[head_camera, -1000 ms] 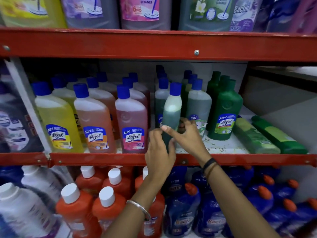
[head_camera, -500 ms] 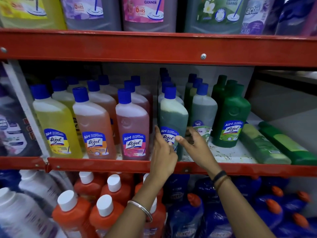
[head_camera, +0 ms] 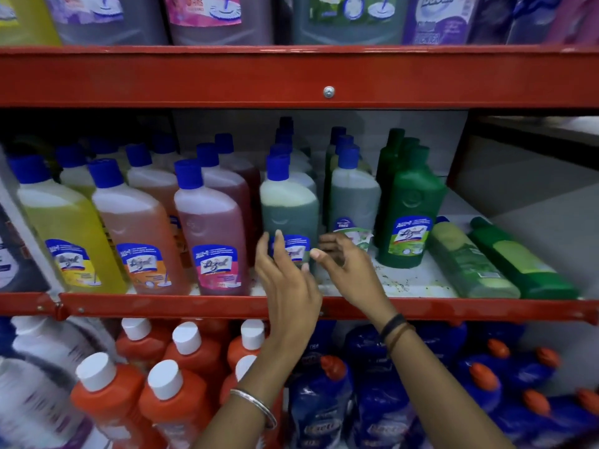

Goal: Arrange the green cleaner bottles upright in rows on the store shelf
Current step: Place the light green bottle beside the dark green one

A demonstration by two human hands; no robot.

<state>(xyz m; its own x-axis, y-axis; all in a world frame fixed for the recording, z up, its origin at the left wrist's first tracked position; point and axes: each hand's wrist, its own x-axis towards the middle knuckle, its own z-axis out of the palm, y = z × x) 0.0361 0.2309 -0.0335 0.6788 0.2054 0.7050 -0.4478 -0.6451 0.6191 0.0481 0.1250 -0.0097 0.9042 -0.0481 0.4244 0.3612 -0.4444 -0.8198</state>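
A green cleaner bottle with a blue cap stands upright at the front of its row on the middle shelf. My left hand is spread in front of its label, fingertips resting on it. My right hand hovers by the bottle's right side with fingers apart, its thumb tip at the bottle's edge. To the right stand another blue-capped green bottle and a row of dark green bottles. Two green bottles, one pale and one dark, lie flat at the shelf's right end.
Yellow, orange and pink bottles fill the shelf's left half. A red shelf beam runs overhead, with large jugs above it. Orange bottles and blue pouches fill the shelf below.
The blue-capped green bottle was turned label-forward and set upright at the front of its row. Both hands have loosened from around it and spread open. The camera has come closer.
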